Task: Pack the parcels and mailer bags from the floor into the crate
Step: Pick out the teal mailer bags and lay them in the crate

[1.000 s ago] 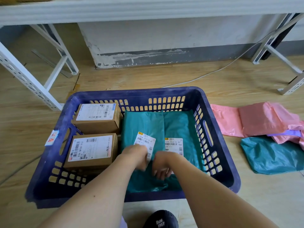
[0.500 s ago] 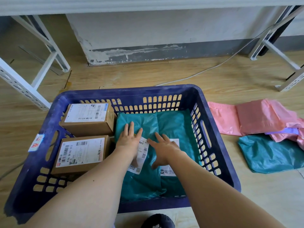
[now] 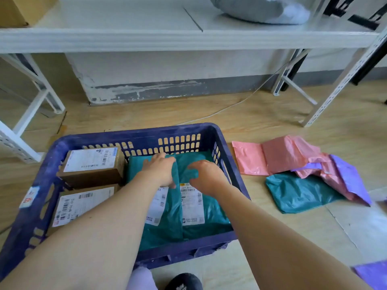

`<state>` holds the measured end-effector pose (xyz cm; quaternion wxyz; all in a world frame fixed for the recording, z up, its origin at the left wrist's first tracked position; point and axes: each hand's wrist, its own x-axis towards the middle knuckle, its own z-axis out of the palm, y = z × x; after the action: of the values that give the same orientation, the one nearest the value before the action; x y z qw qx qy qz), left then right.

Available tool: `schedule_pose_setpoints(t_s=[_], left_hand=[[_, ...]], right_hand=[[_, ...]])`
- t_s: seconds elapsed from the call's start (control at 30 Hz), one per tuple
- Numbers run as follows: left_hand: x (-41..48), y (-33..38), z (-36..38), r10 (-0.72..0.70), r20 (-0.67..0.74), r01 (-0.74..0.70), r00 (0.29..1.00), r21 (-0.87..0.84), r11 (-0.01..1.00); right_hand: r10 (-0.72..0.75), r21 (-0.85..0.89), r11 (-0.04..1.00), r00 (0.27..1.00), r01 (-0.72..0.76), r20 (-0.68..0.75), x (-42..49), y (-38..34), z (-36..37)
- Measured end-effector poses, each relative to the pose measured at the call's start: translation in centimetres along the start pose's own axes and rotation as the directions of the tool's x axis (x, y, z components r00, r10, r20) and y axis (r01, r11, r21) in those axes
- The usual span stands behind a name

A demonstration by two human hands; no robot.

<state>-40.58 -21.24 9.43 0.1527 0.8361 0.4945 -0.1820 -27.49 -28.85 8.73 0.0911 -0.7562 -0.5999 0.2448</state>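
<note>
A dark blue crate (image 3: pixel 146 132) stands on the wooden floor in front of me. In its left half lie two cardboard parcels, one at the far side (image 3: pixel 92 162) and one at the near side (image 3: pixel 79 204), labels up. Two teal mailer bags fill the right half side by side, a left one (image 3: pixel 167 222) and a right one (image 3: pixel 209 218). My left hand (image 3: pixel 161 170) presses flat on the far part of the left bag. My right hand (image 3: pixel 207 176) rests on the right bag with loosely bent fingers.
On the floor right of the crate lie pink mailer bags (image 3: pixel 272 155), a teal bag (image 3: pixel 299 191) and a purple bag (image 3: pixel 351 176). A white shelf (image 3: pixel 188 38) with angled legs spans the back; a white cable (image 3: pixel 230 105) runs along the floor. My shoe (image 3: pixel 184 281) sits below the crate.
Both hands slid from the near labels toward the far end of the teal bags, smoothing them down. The view tilted up, showing the shelf top.
</note>
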Motion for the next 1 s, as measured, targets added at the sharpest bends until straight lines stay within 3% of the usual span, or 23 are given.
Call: schedule_pose_setpoints(t_s=[0.23,0.53,0.77,1.0], left_hand=[[-1.7,7.1,-2.2,0.200,-0.136,-0.210,0.970,-0.064,0.975],[-3.0,17.3,-3.7,0.377,-0.334,-0.439,0.864,-0.136,0.888],[-3.5,25.0,-3.0,0.493,-0.350,-0.556,0.797,-0.105,0.824],[-2.1,28.7,-0.8,0.551,-0.286,-0.591,0.784,-0.071,0.804]], right_hand=[[0.118,0.040,0.993,0.974,-0.113,-0.194,-4.9,3.5,-6.0],[0.236,0.083,0.972,0.909,-0.221,-0.344,-9.9,8.8,-11.0],[0.381,0.177,0.925,0.840,-0.337,-0.386,-13.6,15.1,-13.2],[0.479,0.243,0.878,0.777,-0.413,-0.408,-15.3,20.3,-13.1]])
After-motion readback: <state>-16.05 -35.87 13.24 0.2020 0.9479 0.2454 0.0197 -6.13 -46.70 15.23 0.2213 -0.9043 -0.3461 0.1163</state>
